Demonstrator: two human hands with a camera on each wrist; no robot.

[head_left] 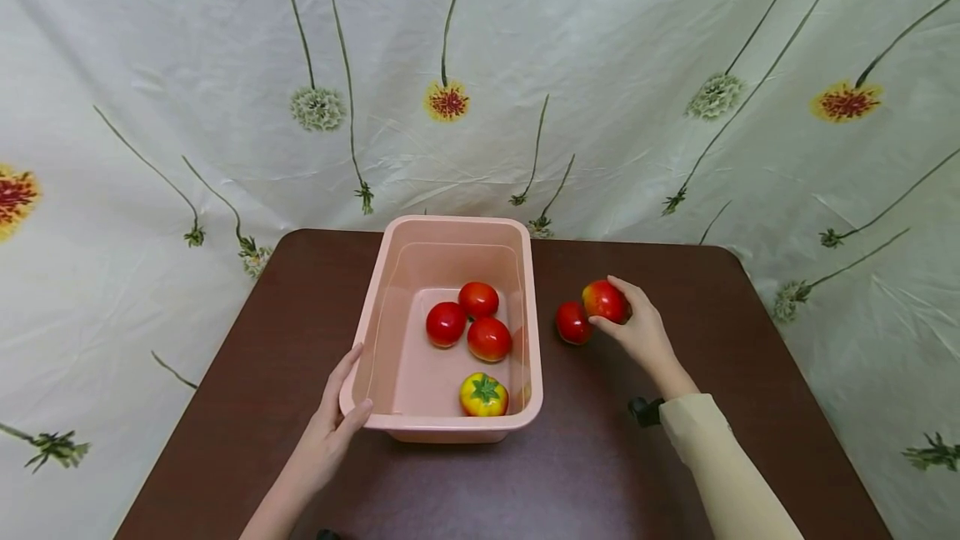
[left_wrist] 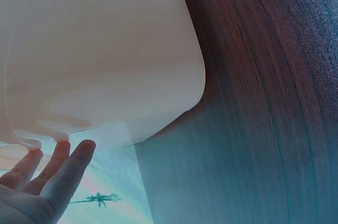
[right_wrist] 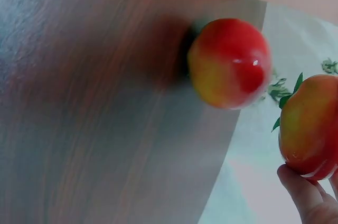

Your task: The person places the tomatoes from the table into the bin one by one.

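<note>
A pink plastic bin (head_left: 402, 298) holds several shiny tomatoes: a group of red ones, including one tomato (head_left: 489, 339), and a yellow-red tomato (head_left: 483, 395) with a green leafy top near the front wall. My left hand (head_left: 330, 427) grips the bin's near left corner; in the left wrist view its fingertips touch the bin's outer wall (left_wrist: 100, 49). To the right of the bin, my right hand (head_left: 639, 330) pinches a red-yellow tomato (right_wrist: 311, 123) between thumb and fingers. Beside it on the table sits another tomato (head_left: 573, 323), yellow on one side in the right wrist view.
The bin stands on a dark brown table (head_left: 600, 473) with rounded far corners. Behind and around the table hangs a pale flower-printed cloth (head_left: 622, 90). A black strap piece (head_left: 645, 412) shows at my right wrist.
</note>
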